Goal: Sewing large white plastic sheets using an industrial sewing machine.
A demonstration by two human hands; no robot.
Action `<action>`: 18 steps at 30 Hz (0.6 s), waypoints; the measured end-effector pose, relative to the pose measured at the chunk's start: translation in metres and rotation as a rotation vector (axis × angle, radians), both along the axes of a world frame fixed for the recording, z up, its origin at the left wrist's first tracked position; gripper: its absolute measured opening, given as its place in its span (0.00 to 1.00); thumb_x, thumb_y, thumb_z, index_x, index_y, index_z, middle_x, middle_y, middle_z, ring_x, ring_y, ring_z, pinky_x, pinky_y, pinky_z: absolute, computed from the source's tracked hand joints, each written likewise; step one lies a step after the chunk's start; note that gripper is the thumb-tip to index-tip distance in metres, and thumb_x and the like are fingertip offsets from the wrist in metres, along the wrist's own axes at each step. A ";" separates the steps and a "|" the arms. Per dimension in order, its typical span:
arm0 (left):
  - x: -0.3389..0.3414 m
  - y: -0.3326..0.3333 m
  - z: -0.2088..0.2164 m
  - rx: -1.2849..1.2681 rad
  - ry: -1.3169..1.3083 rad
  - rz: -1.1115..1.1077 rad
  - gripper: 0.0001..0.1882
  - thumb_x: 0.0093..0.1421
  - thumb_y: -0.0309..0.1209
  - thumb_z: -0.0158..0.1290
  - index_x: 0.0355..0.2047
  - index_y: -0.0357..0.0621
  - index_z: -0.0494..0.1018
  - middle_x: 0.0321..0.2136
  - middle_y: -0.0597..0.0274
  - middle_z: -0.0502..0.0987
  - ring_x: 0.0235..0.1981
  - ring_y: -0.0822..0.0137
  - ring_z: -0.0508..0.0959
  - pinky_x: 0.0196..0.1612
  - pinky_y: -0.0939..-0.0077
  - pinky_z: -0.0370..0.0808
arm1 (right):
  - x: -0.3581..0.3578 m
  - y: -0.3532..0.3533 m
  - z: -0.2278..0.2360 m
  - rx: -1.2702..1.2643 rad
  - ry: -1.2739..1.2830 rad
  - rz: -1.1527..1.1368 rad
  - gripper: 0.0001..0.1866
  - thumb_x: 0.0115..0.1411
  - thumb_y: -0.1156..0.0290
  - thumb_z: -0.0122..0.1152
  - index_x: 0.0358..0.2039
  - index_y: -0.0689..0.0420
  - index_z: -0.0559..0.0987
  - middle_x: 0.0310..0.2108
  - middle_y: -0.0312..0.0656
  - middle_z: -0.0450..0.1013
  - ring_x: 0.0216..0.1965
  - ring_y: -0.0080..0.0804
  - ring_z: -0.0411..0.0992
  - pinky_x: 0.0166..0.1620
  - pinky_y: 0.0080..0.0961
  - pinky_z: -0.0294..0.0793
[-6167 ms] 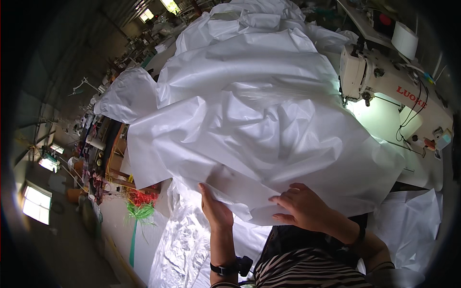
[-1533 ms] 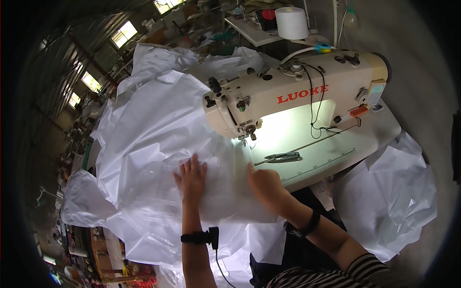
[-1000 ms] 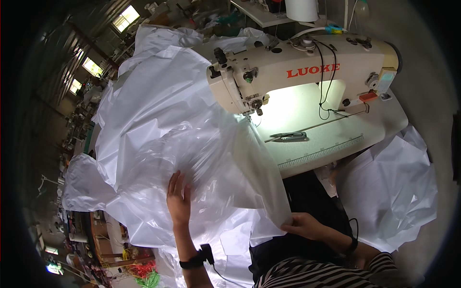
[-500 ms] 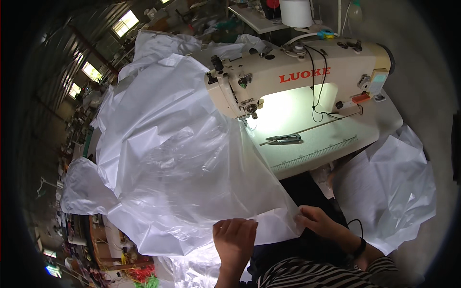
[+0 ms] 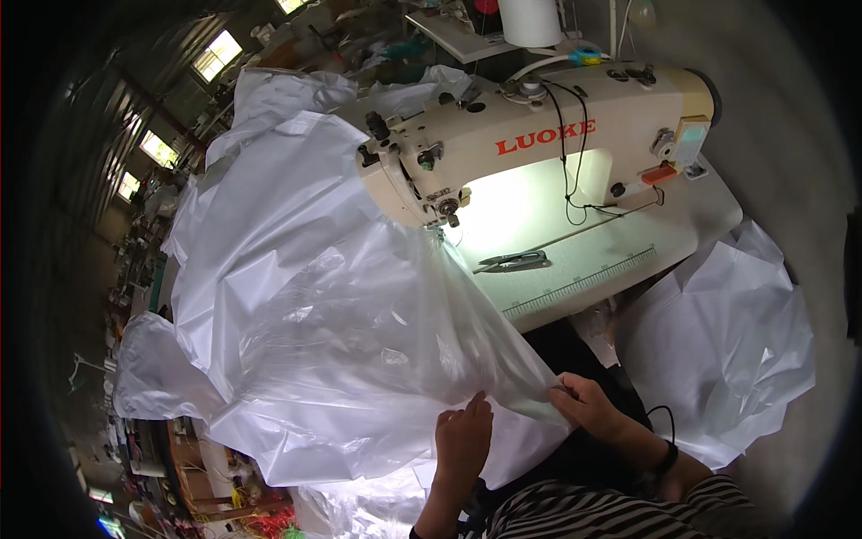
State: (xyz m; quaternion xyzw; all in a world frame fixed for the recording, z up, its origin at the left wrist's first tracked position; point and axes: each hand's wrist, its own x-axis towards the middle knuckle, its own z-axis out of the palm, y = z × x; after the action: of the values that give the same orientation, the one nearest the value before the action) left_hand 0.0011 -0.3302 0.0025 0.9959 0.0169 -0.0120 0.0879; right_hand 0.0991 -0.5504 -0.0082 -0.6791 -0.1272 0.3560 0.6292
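A large sheet of thin white plastic film [image 5: 341, 332] spreads over the left of the sewing machine [image 5: 530, 135], creased and shiny. Its right edge runs from under the needle area down toward me. My right hand [image 5: 588, 406] pinches that edge near its lower right corner. Beside it, to the left, my left hand [image 5: 464, 442] is closed on the film with its fingers bunched and the index finger partly stretched. Folds run from the needle toward both hands. Thread snips [image 5: 516, 260] lie on the machine bed [image 5: 620, 274].
More white film [image 5: 718, 341] hangs in a heap at the right of the machine table. A white thread cone [image 5: 530, 22] stands behind the machine. A dark cord [image 5: 564, 144] dangles over its arm. Red material [image 5: 269, 523] and other clutter lie at the lower left.
My left hand has moved right, closer to my right hand, and the film between them has gathered into folds. My right hand stays on the edge. The view has shifted slightly.
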 end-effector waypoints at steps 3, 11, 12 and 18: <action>0.009 -0.014 0.034 -0.032 -0.255 -0.043 0.07 0.56 0.29 0.58 0.33 0.47 0.72 0.47 0.67 0.80 0.37 0.64 0.79 0.46 0.62 0.72 | 0.005 -0.008 -0.015 -0.025 -0.088 0.030 0.18 0.69 0.59 0.52 0.46 0.63 0.75 0.30 0.39 0.74 0.32 0.22 0.71 0.38 0.23 0.71; 0.010 -0.055 0.039 -0.209 -0.327 -0.236 0.09 0.54 0.32 0.62 0.30 0.50 0.71 0.47 0.67 0.80 0.39 0.66 0.79 0.45 0.66 0.71 | 0.033 0.038 0.041 -0.286 -0.681 0.011 0.28 0.66 0.57 0.55 0.62 0.56 0.65 0.37 0.57 0.77 0.37 0.56 0.77 0.41 0.45 0.76; 0.008 -0.054 0.044 -0.305 -0.349 -0.296 0.08 0.55 0.31 0.61 0.30 0.49 0.71 0.46 0.66 0.81 0.39 0.66 0.80 0.45 0.66 0.72 | 0.033 0.039 0.038 -0.281 -0.680 0.012 0.28 0.66 0.57 0.55 0.62 0.56 0.65 0.37 0.57 0.77 0.37 0.56 0.77 0.41 0.45 0.76; -0.100 0.009 -0.034 -1.055 -0.394 0.774 0.19 0.66 0.35 0.48 0.22 0.43 0.80 0.23 0.57 0.82 0.21 0.68 0.79 0.30 0.70 0.75 | 0.026 0.035 0.034 -0.401 -0.874 0.056 0.30 0.62 0.77 0.55 0.65 0.59 0.61 0.24 0.53 0.75 0.26 0.51 0.77 0.28 0.43 0.75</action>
State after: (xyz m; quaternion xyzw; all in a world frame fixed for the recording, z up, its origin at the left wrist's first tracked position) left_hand -0.0992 -0.3209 -0.0311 0.7257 0.3473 0.1953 0.5609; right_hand 0.1253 -0.5150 0.0258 -0.8693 -0.3269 0.0718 0.3636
